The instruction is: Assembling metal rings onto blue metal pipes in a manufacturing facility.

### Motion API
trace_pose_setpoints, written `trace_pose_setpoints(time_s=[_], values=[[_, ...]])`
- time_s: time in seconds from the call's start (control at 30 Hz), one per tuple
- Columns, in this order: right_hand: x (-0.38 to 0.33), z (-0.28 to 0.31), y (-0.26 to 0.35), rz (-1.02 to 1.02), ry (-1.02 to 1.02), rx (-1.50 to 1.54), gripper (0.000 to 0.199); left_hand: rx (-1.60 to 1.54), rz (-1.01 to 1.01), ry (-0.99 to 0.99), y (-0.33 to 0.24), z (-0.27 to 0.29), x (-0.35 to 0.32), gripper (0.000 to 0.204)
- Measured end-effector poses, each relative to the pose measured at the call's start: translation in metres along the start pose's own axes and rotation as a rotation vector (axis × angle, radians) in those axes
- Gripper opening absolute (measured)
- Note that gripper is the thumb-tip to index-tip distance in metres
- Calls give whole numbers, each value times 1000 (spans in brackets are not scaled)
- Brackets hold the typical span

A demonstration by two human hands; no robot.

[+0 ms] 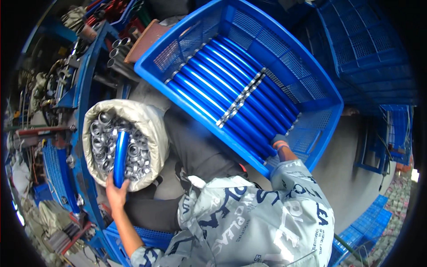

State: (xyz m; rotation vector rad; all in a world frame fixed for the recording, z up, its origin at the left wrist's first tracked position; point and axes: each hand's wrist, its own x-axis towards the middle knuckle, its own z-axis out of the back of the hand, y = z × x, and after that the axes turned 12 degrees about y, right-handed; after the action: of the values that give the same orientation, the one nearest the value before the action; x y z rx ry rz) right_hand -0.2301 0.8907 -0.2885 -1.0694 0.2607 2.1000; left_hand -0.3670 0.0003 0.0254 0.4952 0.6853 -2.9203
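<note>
My left hand [117, 192] grips the lower end of a shiny blue metal tube [119, 158]. The tube stands out over a pale woven sack [160, 133] filled with loose silver metal rings [134, 150]. On the other side, my right hand [279, 141], dark-gloved with an orange cuff, reaches into a big blue plastic crate [202, 116]. It is at the near right end of the blue tubes [209, 73] lying side by side there in two rows, silver fittings at their ends. The fingers of my right hand are hidden, so I cannot see whether it grips a tube.
A blue metal bench frame [84, 75] runs along the left, with bare grey tubes [120, 62] and cluttered metal parts beside it. Stacked blue crates [362, 40] stand at the far right. Another blue crate [149, 236] sits low beside my left arm.
</note>
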Motion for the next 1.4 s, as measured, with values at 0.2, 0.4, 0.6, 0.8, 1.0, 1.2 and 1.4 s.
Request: trace_pose_setpoints(time_s=[0.2, 0.4, 0.6, 0.8, 1.0, 1.2, 1.4], values=[[-28, 190, 200, 791, -540, 482, 55, 207, 206, -88, -35, -3, 16, 82], [-334, 226, 486, 1748, -318, 525, 53, -52, 251, -415, -32, 93, -87, 76], [-503, 105, 620, 1988, -23, 12, 78, -370, 320, -624, -49, 74, -206, 77], [-554, 4, 767, 1830, -591, -219, 105, -501, 518, -719, -47, 15, -342, 87], [-535, -40, 798, 1790, -735, -542, 54, -615, 597, -700, -34, -7, -357, 88], [-522, 1, 731, 1979, -650, -695, 51, -503, 462, -583, -40, 39, -303, 82], [-481, 17, 650, 1923, -592, -776, 32, -337, 360, -509, -49, 62, -258, 84]])
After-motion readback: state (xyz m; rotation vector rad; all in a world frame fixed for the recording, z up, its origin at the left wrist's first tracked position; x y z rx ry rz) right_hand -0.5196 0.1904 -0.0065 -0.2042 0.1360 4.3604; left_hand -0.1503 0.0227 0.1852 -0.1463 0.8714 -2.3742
